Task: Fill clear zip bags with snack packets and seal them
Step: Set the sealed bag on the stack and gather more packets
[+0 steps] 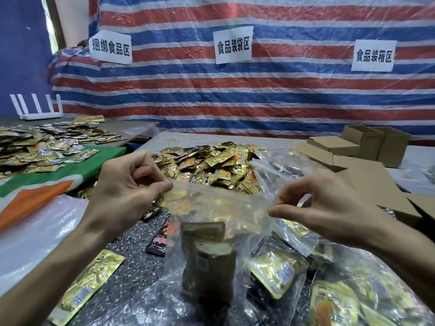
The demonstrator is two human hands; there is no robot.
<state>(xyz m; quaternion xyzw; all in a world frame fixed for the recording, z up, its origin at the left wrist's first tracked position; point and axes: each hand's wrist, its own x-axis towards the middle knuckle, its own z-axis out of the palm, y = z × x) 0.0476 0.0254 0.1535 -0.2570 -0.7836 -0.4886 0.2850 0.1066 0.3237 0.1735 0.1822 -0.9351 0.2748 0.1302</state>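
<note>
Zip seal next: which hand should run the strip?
Left, probably: the left hand pinches the zip bag at its flat, taut corner, thumb pointing along the strip; right hand holds the bunched end and anchors.

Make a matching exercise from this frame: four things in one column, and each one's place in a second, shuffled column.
Things
1. clear zip bag
2. white router
3. cardboard boxes
4. heap of gold packets

Places
A. far left, at the back
B. far right
C. pinched at its top edge by the left hand and the right hand
D. centre, beyond the hands

Pairs: 1-C, 2-A, 3-B, 4-D
</note>
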